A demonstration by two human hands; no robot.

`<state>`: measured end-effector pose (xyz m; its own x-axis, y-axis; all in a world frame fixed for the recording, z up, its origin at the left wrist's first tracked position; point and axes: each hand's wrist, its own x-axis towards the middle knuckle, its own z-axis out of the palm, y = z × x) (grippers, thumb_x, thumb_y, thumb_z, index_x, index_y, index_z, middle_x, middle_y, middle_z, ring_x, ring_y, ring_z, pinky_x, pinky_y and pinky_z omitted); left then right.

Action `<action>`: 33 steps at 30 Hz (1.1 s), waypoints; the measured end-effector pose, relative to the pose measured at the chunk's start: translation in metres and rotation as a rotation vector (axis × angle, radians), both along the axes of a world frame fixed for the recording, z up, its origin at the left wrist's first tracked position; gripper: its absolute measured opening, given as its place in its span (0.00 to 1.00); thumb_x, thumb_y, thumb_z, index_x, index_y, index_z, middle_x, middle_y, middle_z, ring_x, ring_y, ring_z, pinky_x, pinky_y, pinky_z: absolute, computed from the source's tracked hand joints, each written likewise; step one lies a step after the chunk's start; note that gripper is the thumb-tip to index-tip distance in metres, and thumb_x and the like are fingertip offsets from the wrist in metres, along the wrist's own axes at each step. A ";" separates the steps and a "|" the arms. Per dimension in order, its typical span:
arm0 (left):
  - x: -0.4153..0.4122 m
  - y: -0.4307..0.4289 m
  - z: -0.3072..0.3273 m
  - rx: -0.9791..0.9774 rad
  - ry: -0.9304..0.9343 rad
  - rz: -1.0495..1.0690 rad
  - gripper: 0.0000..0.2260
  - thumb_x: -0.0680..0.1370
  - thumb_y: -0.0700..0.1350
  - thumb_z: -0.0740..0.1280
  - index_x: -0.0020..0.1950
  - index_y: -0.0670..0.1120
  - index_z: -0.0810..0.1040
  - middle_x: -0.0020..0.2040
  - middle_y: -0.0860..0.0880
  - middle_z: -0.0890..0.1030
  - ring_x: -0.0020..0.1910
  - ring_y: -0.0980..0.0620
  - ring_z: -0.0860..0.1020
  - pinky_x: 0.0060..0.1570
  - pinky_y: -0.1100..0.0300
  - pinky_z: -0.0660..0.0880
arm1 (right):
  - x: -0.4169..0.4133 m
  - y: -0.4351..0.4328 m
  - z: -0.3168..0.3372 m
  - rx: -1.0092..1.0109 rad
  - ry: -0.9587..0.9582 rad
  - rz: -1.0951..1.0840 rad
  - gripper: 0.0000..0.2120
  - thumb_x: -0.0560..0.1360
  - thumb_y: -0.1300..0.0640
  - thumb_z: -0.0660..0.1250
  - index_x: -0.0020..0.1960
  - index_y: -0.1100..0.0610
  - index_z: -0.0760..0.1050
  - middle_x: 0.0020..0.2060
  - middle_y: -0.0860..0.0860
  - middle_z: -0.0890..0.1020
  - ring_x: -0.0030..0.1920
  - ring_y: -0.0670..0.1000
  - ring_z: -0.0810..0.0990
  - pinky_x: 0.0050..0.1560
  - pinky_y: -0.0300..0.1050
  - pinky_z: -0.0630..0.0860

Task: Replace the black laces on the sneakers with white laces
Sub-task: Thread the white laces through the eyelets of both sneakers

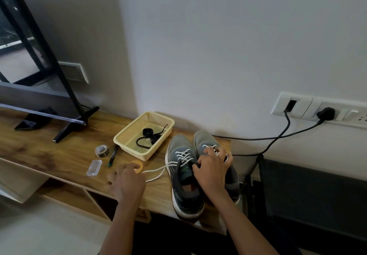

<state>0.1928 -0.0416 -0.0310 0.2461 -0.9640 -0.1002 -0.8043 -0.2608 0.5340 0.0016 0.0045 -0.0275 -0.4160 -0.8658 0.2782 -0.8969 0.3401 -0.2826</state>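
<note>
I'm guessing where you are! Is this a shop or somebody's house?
Most likely a room in a home: a TV stands on a low wooden cabinet, a plug sits in the wall sockets, and sneakers are being laced on the cabinet.

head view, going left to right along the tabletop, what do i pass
clear plastic box → pen → yellow basket → sneaker laced in white → right hand gripping the white lace of the second sneaker
</note>
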 end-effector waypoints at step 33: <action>-0.043 -0.046 -0.034 0.085 0.043 -0.561 0.17 0.78 0.61 0.55 0.46 0.54 0.79 0.61 0.51 0.72 0.68 0.46 0.64 0.68 0.42 0.57 | -0.006 -0.035 0.024 0.068 -0.282 0.152 0.05 0.75 0.53 0.63 0.42 0.50 0.77 0.56 0.44 0.74 0.61 0.51 0.63 0.62 0.49 0.55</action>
<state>0.1502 -0.0879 -0.0654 -0.3070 -0.9342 -0.1815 -0.8099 0.1564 0.5653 -0.0048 -0.0307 -0.0032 -0.3333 -0.9364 0.1096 -0.8285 0.2354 -0.5081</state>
